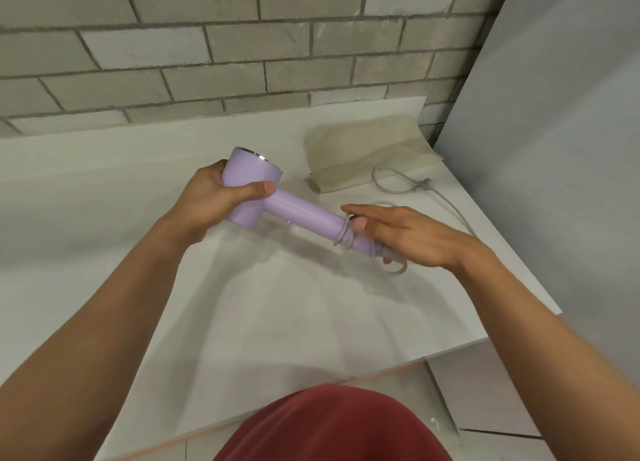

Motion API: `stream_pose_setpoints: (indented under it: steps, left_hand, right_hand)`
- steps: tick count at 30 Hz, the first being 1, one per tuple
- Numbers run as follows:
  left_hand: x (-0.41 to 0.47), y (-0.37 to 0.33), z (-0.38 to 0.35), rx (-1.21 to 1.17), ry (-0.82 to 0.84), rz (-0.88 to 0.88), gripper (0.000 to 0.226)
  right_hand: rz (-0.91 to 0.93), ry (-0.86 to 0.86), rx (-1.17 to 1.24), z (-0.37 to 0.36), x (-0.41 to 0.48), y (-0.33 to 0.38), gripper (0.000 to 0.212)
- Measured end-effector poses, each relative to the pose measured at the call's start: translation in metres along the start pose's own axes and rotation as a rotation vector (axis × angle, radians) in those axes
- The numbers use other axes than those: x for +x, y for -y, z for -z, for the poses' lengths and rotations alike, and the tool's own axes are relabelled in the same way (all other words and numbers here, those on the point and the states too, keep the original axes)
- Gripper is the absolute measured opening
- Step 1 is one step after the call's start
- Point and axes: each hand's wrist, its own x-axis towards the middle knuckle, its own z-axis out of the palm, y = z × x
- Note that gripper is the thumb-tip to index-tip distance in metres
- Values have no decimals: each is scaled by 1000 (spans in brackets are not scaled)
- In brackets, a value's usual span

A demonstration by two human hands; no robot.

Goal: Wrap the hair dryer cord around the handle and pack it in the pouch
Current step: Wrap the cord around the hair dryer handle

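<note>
Couple of cord [343,234] loops sit round the lilac hair dryer [277,201] handle, held above the worktop [242,304]. Fingers of the left hand [207,197] are clamped on its head. The right hand [408,233] is at the handle end, index finger straight, but I can't tell if it's gripping. The beige pouch [367,155] lies behind.

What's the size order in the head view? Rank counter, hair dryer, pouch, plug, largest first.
1. counter
2. hair dryer and pouch: look alike, and the dryer is held nearer the camera, so unranked
3. plug
</note>
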Motion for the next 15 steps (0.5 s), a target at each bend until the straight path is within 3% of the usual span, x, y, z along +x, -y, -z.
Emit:
stream_pose_setpoints:
  steps: [2,7,10,15]
  left_hand:
    - [-4,1,2,10,33,-11,70]
    - [-11,2,-2,-37,101,-40,66]
    - [-13,2,-6,-67,116,-46,65]
    - [-14,9,-15,-153,96,-41,66]
  right_hand:
    - [-12,45,201,5,0,-4,38]
    - [122,72,218,12,4,-17,48]
    - [167,-52,297,8,12,-27,24]
    - [176,-277,356,-13,14,-40,15]
